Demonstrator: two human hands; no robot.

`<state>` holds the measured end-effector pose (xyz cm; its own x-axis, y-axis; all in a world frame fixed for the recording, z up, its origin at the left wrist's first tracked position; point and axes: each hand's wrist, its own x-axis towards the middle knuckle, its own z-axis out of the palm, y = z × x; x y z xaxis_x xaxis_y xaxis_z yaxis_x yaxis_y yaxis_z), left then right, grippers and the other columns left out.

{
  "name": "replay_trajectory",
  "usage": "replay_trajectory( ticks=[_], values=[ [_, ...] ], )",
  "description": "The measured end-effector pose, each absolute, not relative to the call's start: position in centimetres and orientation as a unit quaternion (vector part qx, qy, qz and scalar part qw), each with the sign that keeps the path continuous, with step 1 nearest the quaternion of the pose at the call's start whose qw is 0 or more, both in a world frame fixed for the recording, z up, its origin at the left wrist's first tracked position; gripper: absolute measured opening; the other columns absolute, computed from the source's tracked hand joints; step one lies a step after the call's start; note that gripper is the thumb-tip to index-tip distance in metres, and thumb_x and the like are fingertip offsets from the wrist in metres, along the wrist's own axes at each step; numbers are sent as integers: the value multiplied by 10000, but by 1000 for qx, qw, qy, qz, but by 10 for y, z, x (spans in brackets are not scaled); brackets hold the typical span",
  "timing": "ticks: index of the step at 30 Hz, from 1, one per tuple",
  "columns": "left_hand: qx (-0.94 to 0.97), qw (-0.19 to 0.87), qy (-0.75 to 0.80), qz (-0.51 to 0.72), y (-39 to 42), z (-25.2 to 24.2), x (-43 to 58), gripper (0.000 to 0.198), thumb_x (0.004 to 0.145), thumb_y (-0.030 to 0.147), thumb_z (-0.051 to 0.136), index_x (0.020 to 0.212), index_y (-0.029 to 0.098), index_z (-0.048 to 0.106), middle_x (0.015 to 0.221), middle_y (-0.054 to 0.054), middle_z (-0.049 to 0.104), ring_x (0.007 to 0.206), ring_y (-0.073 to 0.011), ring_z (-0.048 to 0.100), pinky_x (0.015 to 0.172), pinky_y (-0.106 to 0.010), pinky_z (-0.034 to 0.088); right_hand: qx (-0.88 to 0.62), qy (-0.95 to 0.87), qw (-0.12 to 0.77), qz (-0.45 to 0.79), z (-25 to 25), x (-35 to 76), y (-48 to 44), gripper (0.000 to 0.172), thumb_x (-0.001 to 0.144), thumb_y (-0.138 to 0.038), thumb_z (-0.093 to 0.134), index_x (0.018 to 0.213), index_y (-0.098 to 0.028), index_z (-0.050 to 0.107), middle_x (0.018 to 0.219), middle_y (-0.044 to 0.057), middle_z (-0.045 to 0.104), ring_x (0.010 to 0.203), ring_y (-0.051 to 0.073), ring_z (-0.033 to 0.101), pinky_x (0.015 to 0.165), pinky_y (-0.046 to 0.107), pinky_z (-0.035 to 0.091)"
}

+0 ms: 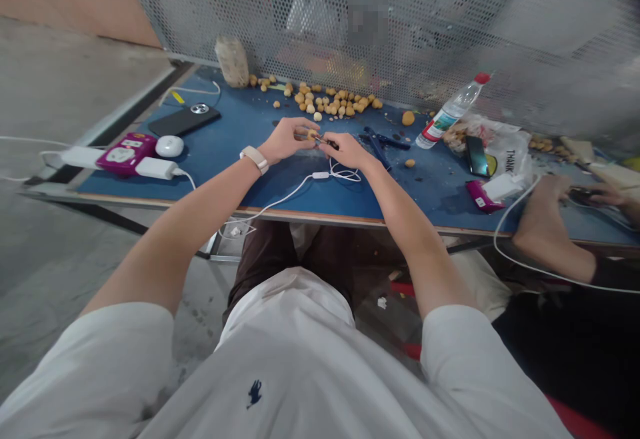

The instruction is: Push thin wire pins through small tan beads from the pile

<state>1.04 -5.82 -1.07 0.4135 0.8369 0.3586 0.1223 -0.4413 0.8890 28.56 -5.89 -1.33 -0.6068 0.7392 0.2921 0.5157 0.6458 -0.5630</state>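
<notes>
My left hand [286, 140], with a pale band on its wrist, is closed around a small tan ball [312, 134] above the blue tabletop. My right hand [349, 150] grips a slim dark tool [330, 142] with a metal tip, pointed at the ball and close to it or touching; contact is too small to tell. Below my right hand a white cable [320, 175] loops and runs down over the table's front edge. Just right of that hand lie dark blue-handled pliers [377, 149]. Behind my hands several similar tan balls [340, 102] are heaped.
A phone [183, 121], a white earphone case [169, 146] and a purple power strip [125, 154] lie left. Rightward are a water bottle [447, 117], a plastic bag [505, 149] and another purple power strip [483, 197]. A co-worker's arm [545, 226] rests far right. Perforated metal mesh [320, 19] stands behind.
</notes>
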Motion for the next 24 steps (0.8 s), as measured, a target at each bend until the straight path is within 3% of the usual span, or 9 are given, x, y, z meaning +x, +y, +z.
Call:
replay_trajectory(
  ticks=[4, 11, 19, 24],
  values=[
    [723, 422, 344, 426, -60, -14, 11, 630, 872, 311, 1119, 1366, 224, 737, 1206, -127, 911, 1147, -333, 947, 1122, -562, 807, -367, -864, 267, 218, -12, 286, -60, 666, 1255, -899, 587, 1020, -278, 644, 870, 51, 778, 798, 248, 612, 850, 401, 502],
    [711, 450, 334, 424, -57, -17, 15, 564, 843, 239, 1090, 1277, 247, 729, 1113, -100, 884, 1186, -358, 933, 1123, -554, 789, -382, -863, 250, 215, -6, 286, -64, 667, 1264, -891, 564, 1029, -273, 651, 865, 61, 759, 828, 258, 627, 862, 413, 499],
    [712, 462, 321, 421, -60, -11, 14, 466, 872, 295, 1061, 1192, 257, 723, 1028, -62, 863, 1076, -300, 926, 1089, -513, 799, -385, -866, 234, 215, -8, 287, -63, 644, 1275, -875, 568, 1064, -274, 665, 892, 67, 764, 816, 264, 616, 862, 418, 492],
    [717, 445, 336, 419, -61, -9, 10, 476, 833, 252, 1089, 1154, 247, 737, 1044, -92, 870, 1146, -353, 938, 1137, -573, 807, -386, -867, 230, 215, -8, 288, -62, 597, 1288, -813, 577, 1069, -267, 681, 907, 72, 787, 804, 261, 625, 860, 415, 484]
  ],
)
